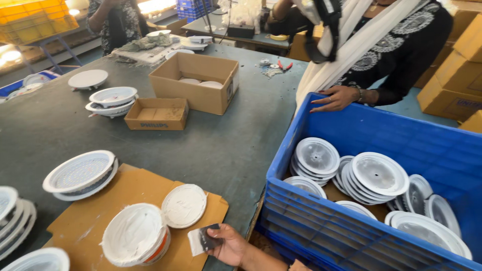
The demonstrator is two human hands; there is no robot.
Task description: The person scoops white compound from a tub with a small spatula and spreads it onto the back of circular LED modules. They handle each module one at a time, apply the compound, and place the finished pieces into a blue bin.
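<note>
Small white-and-dark flat scraper piece [203, 240]: pinched in right hand [228, 244], fingers closed round it, right beside round white paste tub [134, 240].
Left hand: out of shot, can't tell.
Brown cardboard sheet [95, 216]: under tub, probably sparing grey surface [226, 145].

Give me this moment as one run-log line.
right hand: holds paste-smeared scraper | left hand: not in view | nearby: paste tub, lid on cardboard sheet

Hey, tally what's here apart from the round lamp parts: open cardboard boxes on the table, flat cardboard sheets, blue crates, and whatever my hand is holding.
Open cardboard boxes: 2 (large box, small flat box)
Flat cardboard sheet: 1
Blue crate: 1
Small white-and-black piece held in the hand: 1
Total: 5
</note>
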